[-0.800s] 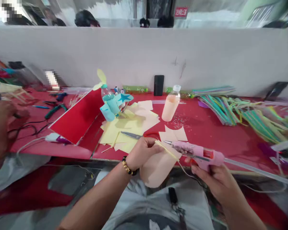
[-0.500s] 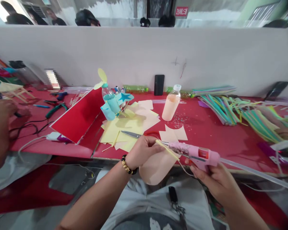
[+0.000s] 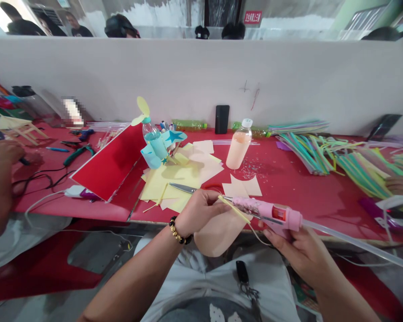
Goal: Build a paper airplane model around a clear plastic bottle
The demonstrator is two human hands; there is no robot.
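Your left hand (image 3: pixel 199 212) pinches a curved piece of peach paper (image 3: pixel 215 237) and a thin yellow strip (image 3: pixel 233 209), with a bead bracelet (image 3: pixel 178 230) on that wrist. Your right hand (image 3: pixel 298 255) grips a pink glue gun (image 3: pixel 275 215), its nozzle near the strip and a long clear glue stick (image 3: pixel 356 241) running out the back. Scissors (image 3: pixel 183 188) lie on yellow paper scraps (image 3: pixel 174 179) on the red table (image 3: pixel 322 201), just ahead of your left hand.

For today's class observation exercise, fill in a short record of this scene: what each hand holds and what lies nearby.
Left hand: holds peach card and yellow strip
Right hand: holds pink glue gun
Gun's rear: long glue stick
Surface: red table
Nearby: scissors, yellow paper sheets, plastic bottle
Other person: co-worker's hand, at far left
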